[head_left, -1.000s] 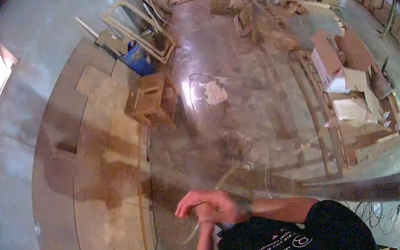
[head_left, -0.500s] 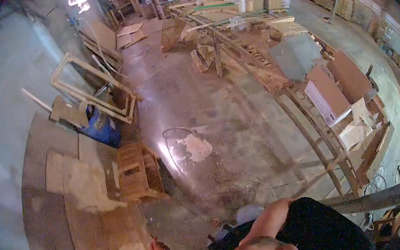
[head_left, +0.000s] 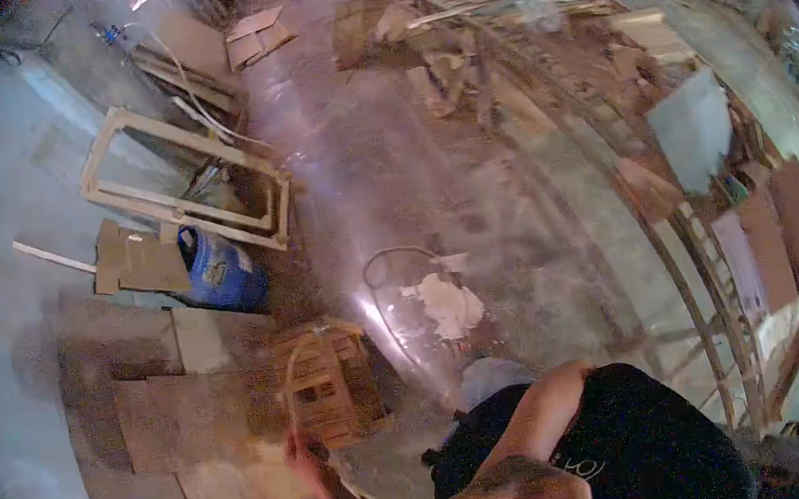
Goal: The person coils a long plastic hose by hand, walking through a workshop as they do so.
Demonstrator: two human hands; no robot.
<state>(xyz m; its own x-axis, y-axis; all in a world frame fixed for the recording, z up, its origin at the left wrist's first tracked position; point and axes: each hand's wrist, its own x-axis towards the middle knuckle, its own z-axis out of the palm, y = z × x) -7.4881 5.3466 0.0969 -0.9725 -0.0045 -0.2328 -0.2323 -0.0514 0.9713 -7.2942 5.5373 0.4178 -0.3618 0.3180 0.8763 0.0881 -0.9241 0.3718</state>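
Observation:
My left hand (head_left: 308, 455) is closed at the lower left, its fingers round something small and dark that I cannot make out. It is beside a slatted brown wooden piece (head_left: 322, 391) on the sheet-covered floor. A curved tan strip rises from near the hand across the wood's front. Below the hand, a thin pale line runs down along my forearm. My other bare arm (head_left: 535, 434) crosses the black shirt (head_left: 637, 440) at the bottom, and its hand is hidden.
Cardboard sheets (head_left: 188, 408) cover the left floor. Behind them stand a blue barrel (head_left: 231, 272) and a pale wooden frame (head_left: 100, 158) against the wall. A hose loop (head_left: 372, 268) lies beside a whitish patch (head_left: 449, 305). Rails (head_left: 674, 264) and cardboard (head_left: 767, 241) are to the right.
The view has tilted down and shifted. My left hand has moved up beside the wooden piece, which sits lower and further right in view.

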